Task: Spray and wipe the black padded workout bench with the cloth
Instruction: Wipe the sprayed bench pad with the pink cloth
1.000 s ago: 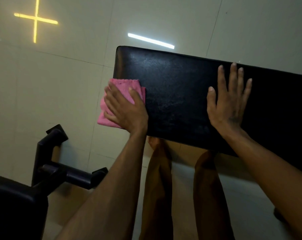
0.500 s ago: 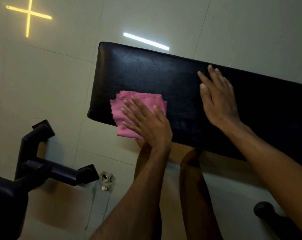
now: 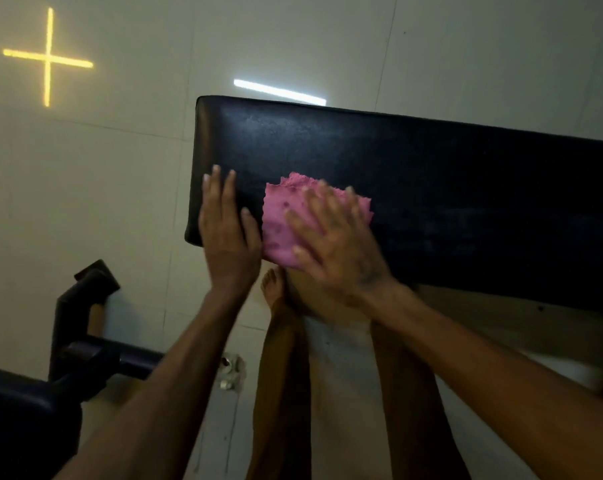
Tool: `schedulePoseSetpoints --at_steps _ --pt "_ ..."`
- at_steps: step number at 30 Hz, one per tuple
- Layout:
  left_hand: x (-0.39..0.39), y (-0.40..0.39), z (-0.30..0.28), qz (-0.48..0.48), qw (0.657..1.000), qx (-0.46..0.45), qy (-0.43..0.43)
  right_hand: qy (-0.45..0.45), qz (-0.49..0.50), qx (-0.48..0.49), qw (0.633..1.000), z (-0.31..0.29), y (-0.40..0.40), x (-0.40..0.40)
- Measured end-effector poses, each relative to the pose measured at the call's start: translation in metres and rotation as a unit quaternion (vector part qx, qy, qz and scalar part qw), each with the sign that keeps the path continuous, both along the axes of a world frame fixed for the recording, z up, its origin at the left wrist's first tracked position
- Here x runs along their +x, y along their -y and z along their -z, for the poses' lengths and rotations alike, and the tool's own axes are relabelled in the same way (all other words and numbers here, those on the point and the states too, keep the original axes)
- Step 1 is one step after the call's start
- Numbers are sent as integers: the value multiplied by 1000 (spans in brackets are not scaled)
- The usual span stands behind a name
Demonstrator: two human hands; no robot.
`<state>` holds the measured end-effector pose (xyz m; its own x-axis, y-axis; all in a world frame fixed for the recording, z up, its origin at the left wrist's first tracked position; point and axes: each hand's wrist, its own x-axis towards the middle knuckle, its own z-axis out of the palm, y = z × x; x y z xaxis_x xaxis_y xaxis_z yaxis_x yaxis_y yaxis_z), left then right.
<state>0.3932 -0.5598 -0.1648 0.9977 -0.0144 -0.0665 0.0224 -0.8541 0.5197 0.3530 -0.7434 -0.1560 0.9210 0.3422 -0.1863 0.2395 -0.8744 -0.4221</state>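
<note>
Bench pad (image 3: 414,161): right hand (image 3: 338,244), fingers spread flat, presses pink cloth (image 3: 282,223); left hand (image 3: 229,230) lies open beside it (holding nothing). Best wiped with overlapping strokes.

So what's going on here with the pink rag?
A person is wiping a black padded bench. The right hand lies flat, fingers spread, on a pink cloth near the bench's front edge. The left hand rests flat on the padding just beside the cloth, at the bench's end. No spray bottle is in view. The person's bare feet stand on the tiled floor below.
</note>
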Motion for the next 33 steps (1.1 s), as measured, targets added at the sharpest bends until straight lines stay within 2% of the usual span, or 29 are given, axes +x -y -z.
schedulePoseSetpoints --at_steps 2,5,8,10,12,15,18,20,21,25,27,29,33 --pt "26 -24 10 85 995 43 2 -8 -33 -23 999 23 -27 -3" --pt "57 -36 24 248 963 104 23 -1 -42 -50 998 47 -25 -7" --pt "62 -36 38 316 937 150 28 19 -14 -91 996 54 -10 -22" --pt "57 -35 44 316 933 169 31 22 45 -133 990 54 7 -35" --pt "54 -33 46 296 941 162 32 -7 163 -166 973 50 28 -45" --pt "52 -27 44 268 951 147 37 -52 366 -186 910 43 40 -43" --pt "52 -25 44 262 953 145 36 -42 495 -149 855 46 15 -20" --pt "52 -25 45 264 953 143 31 -27 511 -145 847 48 0 -11" --pt "52 -25 44 263 954 142 29 -22 487 -144 861 48 -3 -13" --pt "51 -27 43 258 955 145 23 8 232 -143 962 50 24 -45" --pt "51 -27 43 264 954 143 17 9 158 -160 974 50 55 -56" --pt "52 -26 43 271 951 146 18 -5 215 -186 959 50 83 -55" --pt "52 -20 37 267 956 121 15 -25 468 -185 864 50 83 -16"
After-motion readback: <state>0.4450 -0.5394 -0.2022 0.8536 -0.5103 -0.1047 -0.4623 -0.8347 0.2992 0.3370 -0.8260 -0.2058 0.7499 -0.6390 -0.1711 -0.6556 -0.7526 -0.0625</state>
